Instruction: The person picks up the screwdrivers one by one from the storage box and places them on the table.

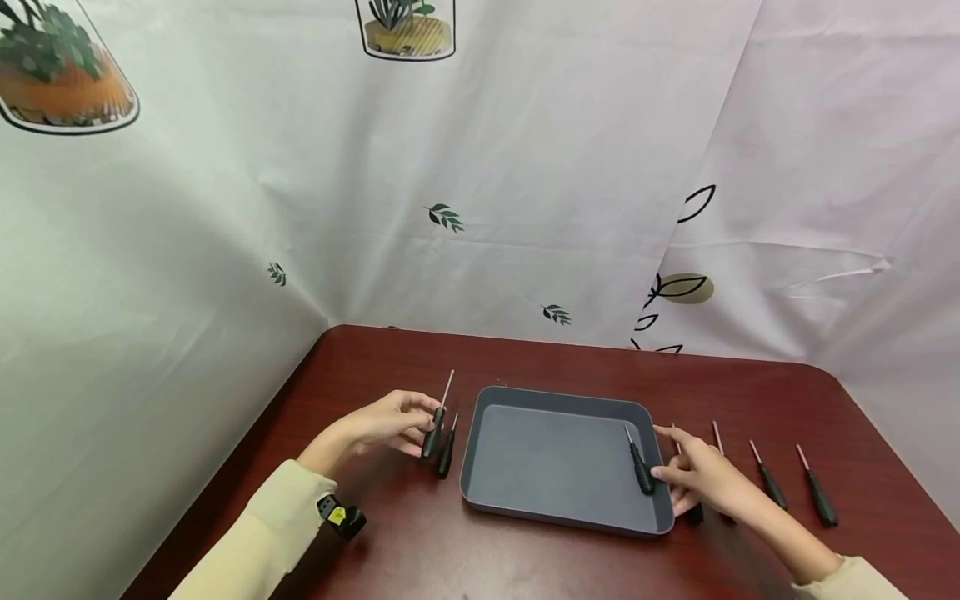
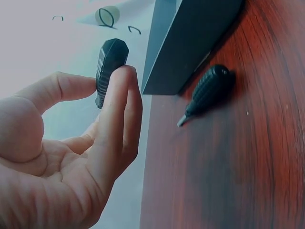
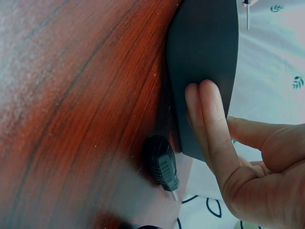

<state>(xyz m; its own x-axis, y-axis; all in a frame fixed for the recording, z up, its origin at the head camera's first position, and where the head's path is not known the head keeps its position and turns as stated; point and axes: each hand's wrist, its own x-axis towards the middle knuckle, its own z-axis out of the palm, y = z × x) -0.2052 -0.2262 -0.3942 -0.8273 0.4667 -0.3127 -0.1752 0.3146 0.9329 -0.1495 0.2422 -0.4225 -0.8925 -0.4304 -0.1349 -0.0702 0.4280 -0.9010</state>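
Observation:
My left hand pinches a screwdriver by its black handle between thumb and fingers, with the shaft pointing up and away in the head view. Just right of it, another screwdriver lies on the table. A shallow grey tray sits at the middle, holding one screwdriver near its right side. My right hand grips the tray's right wall. In the right wrist view, two fingers press the wall's outer face while the thumb reaches behind the rim.
Right of the tray lie several more screwdrivers, among them one and, farthest out, another. Two are partly covered by my right hand and forearm. The reddish-brown table ends at a white patterned cloth backdrop.

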